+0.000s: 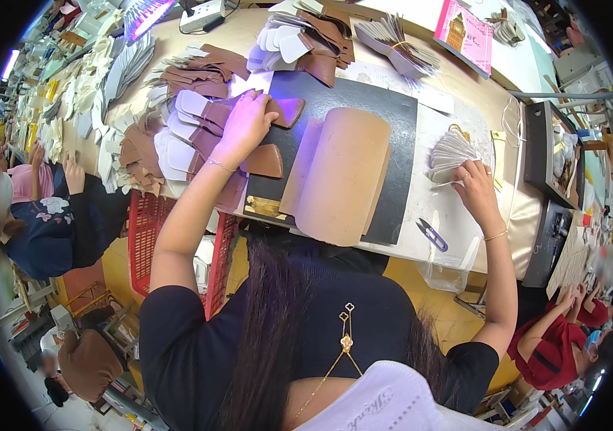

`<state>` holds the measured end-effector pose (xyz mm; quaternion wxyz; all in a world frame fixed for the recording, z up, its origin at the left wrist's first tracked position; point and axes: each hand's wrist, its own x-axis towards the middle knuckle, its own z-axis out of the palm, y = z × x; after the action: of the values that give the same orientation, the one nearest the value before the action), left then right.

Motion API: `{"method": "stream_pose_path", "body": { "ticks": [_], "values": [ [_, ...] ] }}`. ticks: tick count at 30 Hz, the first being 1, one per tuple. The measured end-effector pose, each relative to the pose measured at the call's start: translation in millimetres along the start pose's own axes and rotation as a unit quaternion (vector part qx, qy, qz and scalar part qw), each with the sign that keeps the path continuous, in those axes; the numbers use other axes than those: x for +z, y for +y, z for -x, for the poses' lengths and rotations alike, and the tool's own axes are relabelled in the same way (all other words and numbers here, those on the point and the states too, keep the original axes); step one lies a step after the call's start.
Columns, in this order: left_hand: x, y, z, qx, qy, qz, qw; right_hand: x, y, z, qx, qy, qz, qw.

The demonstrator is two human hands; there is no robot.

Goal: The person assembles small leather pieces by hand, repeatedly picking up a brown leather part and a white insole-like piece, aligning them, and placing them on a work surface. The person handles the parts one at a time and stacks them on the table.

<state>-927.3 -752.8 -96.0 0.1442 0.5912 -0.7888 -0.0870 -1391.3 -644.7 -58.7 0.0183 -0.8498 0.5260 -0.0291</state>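
2 hands work: our left hand presses flat on brown pieces, our right hand grips white pieces, sorting underway.

You've got two hands on the bench: left hand, right hand. One curved tan leather roll, one black rectangular mat, one blue-handled thread snips, one red plastic crate, one pink book.

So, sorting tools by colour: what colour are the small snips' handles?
Blue, on the snips; head view shows them best.
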Motion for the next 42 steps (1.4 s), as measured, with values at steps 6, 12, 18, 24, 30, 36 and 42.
{"method": "stream_pose_path", "body": {
  "ticks": [6,12,18,24,30,36,42],
  "values": [
    [-5,3,-2,-0.047,-0.027,0.02,0.998,-3,-1,2,0.061,-0.083,-0.175,0.979],
    [6,-2,-2,0.011,0.06,0.006,0.998,3,-2,12,0.14,-0.1,-0.281,0.944],
    [8,-4,-2,0.012,0.022,-0.049,0.998,4,-9,16,0.179,-0.073,-0.287,0.938],
    [7,4,2,-0.009,0.021,-0.047,0.999,6,-19,13,0.229,-0.027,-0.349,0.908],
    [7,5,2,-0.018,0.031,-0.022,0.999,14,-18,15,0.228,0.018,-0.418,0.879],
    [11,5,3,-0.02,0.053,-0.034,0.998,22,-10,14,0.221,0.031,-0.453,0.863],
    [9,-8,-9,-0.027,0.03,0.032,0.999,24,-17,14,0.225,0.043,-0.481,0.846]
  ]
}}
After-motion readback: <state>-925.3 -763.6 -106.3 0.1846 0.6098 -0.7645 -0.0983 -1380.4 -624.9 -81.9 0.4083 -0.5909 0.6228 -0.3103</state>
